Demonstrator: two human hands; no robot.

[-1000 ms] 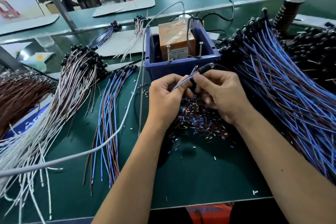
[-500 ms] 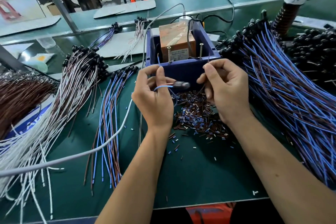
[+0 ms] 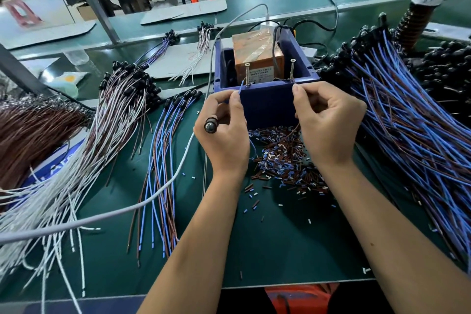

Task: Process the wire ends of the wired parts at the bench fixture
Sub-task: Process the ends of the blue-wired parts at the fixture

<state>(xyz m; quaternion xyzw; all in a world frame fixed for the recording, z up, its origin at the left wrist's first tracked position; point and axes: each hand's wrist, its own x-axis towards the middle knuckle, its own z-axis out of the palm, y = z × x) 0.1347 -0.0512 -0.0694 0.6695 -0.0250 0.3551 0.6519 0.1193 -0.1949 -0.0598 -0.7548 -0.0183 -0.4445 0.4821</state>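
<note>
I am at the stripping step: both hands are up at the front lip of the dark blue plastic bin (image 3: 265, 107) that holds the tape-wrapped orange-brown block (image 3: 257, 56), and two upright metal screws (image 3: 246, 74) stand at that lip, one at eleven o'clock from the bin's front wall and one at one o'clock. My left hand (image 3: 224, 132) pinches the thin blue wire (image 3: 240, 89) between thumb and forefinger and offers its tip up to the left screw; whether the tip is touching it I cannot tell. The wire's black round-headed part (image 3: 210, 126) lies across the back of that same hand, at about nine o'clock from the knuckles. My right hand (image 3: 328, 122) has its fingers curled, forefinger and thumb closed at the right screw; I judge it pinches the brown wire (image 3: 297, 128) that trails down below the thumb, though the end itself is hidden. Just below the bin, at six o'clock, sits the heap of cut blue, brown and white insulation bits (image 3: 283, 160). The unworked blue-and-brown bundle (image 3: 413, 130) fans out at three o'clock, and the small finished blue-and-brown batch (image 3: 160, 160) lies at nine o'clock. The next move, as I see it, calls for seating both ends against the screws and drawing back evenly, so that the sleeves drop onto the heap.
</note>
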